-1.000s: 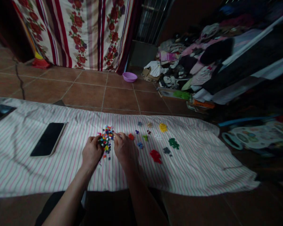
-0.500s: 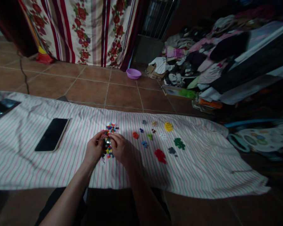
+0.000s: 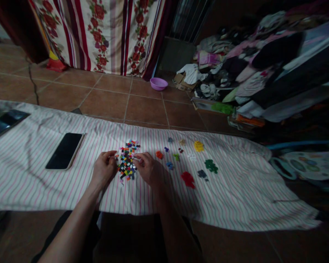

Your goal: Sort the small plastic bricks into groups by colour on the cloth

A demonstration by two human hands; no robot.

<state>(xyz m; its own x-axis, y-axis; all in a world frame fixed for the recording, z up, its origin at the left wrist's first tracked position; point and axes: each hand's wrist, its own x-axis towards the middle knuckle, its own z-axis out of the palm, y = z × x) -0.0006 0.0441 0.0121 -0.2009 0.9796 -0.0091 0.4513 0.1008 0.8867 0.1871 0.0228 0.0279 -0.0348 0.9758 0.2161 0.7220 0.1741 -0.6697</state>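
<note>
1. Separated portion: single-colour clusters lie on the right half of the striped cloth (image 3: 235,197). The larger ones are the red cluster (image 3: 188,179), green cluster (image 3: 211,166) and yellow cluster (image 3: 199,146); smaller ones include the orange cluster (image 3: 159,155), blue cluster (image 3: 169,165) and white cluster (image 3: 192,157).
2. Unseparated portion: the mixed pile (image 3: 127,160) of small coloured pieces lies left of these clusters. Judged by its extent, colour separation is well begun but incomplete.
3. Position relative to the grip: the mixed pile lies between both hands, spreading to the near and far sides of the fingertips.
4. Left hand (image 3: 105,167): located at the pile's left edge; grip narrow. Whether it holds a piece cannot be determined.
5. Right hand (image 3: 149,168): located at the pile's right edge, nearest the orange cluster on its other side; fingers curled, grip narrow. Any held piece cannot be confirmed.
</note>
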